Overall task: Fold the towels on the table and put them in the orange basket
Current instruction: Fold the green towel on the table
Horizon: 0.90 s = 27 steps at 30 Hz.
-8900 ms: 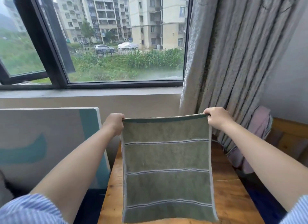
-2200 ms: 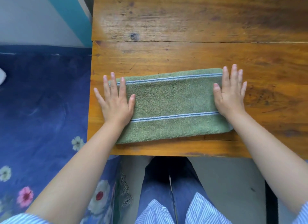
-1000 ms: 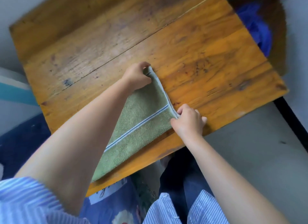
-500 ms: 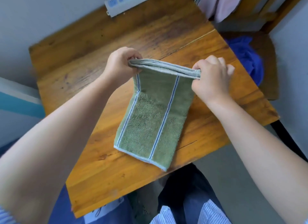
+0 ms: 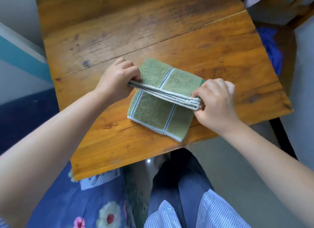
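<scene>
Green striped terry towel (image 5: pixel 153 111) is lying half-folded on the worn wooden table (image 5: pixel 119 32), soft and light, probably limp. Left hand (image 5: pixel 115 82) is pinching the stacked edges at its fingertips; right hand (image 5: pixel 215 101) is gripping the opposite corner, good holding places.

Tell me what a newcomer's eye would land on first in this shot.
The green towel with blue stripes, mid-fold near the front edge of the wooden table, draws the eye first. The left hand and right hand each pinch one end of its stacked white-edged hem, held raised while the towel's lower part lies on the wood. Next comes the blue floral fabric at bottom left, below the table.
</scene>
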Each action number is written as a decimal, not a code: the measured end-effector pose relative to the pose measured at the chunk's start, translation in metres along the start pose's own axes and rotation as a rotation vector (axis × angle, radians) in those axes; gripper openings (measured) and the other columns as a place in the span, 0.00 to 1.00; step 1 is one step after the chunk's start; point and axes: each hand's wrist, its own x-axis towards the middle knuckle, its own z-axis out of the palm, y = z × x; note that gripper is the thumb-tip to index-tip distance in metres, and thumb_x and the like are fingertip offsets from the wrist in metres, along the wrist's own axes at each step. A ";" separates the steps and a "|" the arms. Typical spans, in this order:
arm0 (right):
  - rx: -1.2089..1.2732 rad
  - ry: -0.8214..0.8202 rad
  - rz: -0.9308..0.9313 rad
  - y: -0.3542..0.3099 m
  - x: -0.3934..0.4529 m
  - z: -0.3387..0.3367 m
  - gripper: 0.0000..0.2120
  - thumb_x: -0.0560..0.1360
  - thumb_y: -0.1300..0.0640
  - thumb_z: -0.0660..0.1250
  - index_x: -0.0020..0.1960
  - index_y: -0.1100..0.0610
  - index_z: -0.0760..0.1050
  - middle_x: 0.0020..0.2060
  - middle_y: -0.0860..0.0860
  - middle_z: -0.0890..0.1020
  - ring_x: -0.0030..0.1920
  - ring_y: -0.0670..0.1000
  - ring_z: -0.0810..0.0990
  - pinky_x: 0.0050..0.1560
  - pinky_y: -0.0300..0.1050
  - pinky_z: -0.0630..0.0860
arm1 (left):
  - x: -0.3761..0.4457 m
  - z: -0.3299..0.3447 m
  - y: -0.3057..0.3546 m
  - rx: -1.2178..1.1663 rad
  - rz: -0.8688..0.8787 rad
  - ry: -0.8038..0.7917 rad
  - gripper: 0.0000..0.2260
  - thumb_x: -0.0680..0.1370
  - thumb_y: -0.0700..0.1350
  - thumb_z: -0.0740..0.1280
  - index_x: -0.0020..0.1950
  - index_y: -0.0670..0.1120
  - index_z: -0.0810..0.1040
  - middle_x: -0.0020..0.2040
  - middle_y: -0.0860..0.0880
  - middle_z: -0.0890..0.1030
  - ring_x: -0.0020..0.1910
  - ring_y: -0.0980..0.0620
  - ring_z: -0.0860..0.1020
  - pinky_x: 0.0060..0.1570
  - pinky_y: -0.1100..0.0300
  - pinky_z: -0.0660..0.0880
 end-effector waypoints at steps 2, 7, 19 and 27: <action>0.025 -0.063 -0.034 -0.004 -0.014 0.009 0.09 0.53 0.67 0.66 0.33 0.59 0.75 0.31 0.54 0.77 0.42 0.51 0.66 0.43 0.45 0.57 | -0.013 0.005 0.000 0.072 0.087 -0.017 0.07 0.68 0.41 0.59 0.36 0.42 0.76 0.32 0.42 0.77 0.38 0.44 0.71 0.34 0.54 0.76; 0.049 -0.135 -0.107 -0.009 -0.038 0.019 0.08 0.55 0.64 0.61 0.33 0.60 0.75 0.31 0.54 0.77 0.41 0.51 0.66 0.44 0.44 0.58 | -0.040 0.017 0.003 0.168 0.191 -0.080 0.06 0.65 0.41 0.58 0.39 0.44 0.73 0.34 0.43 0.77 0.41 0.46 0.65 0.33 0.56 0.75; -0.020 -0.315 -0.248 -0.013 -0.083 0.043 0.13 0.61 0.62 0.55 0.37 0.57 0.78 0.35 0.51 0.79 0.44 0.51 0.68 0.47 0.45 0.59 | -0.094 0.036 0.012 0.264 0.037 -0.221 0.05 0.62 0.38 0.67 0.38 0.44 0.76 0.34 0.45 0.79 0.40 0.45 0.72 0.32 0.59 0.73; 0.080 -0.212 -0.221 -0.003 -0.060 0.027 0.17 0.63 0.65 0.53 0.39 0.62 0.80 0.36 0.55 0.82 0.45 0.52 0.70 0.48 0.46 0.62 | -0.108 0.044 0.041 0.159 -0.336 -0.172 0.12 0.66 0.39 0.56 0.38 0.39 0.79 0.37 0.42 0.81 0.37 0.43 0.80 0.30 0.58 0.76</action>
